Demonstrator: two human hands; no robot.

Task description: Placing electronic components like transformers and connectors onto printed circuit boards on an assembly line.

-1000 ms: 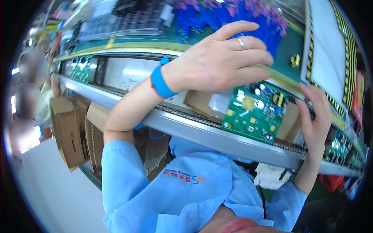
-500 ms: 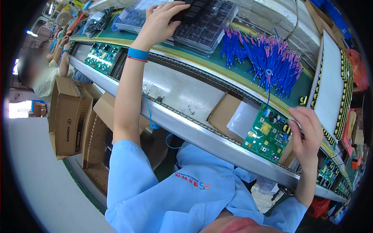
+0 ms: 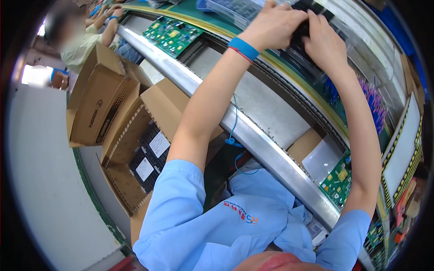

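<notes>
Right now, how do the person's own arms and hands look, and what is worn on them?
Short, light-blue sleeves leave both forearms bare. The left hand is ungloved; its wrist wears a bright blue wristband and, on the elbow side, a thin red bracelet. The right hand is ungloved too, with no wristband visible.

Black tray (image 3: 298,47), blue wristband (image 3: 244,46), green circuit board (image 3: 172,36), white panel (image 3: 403,156) (dashed yellow-and-black along its sides).
</notes>
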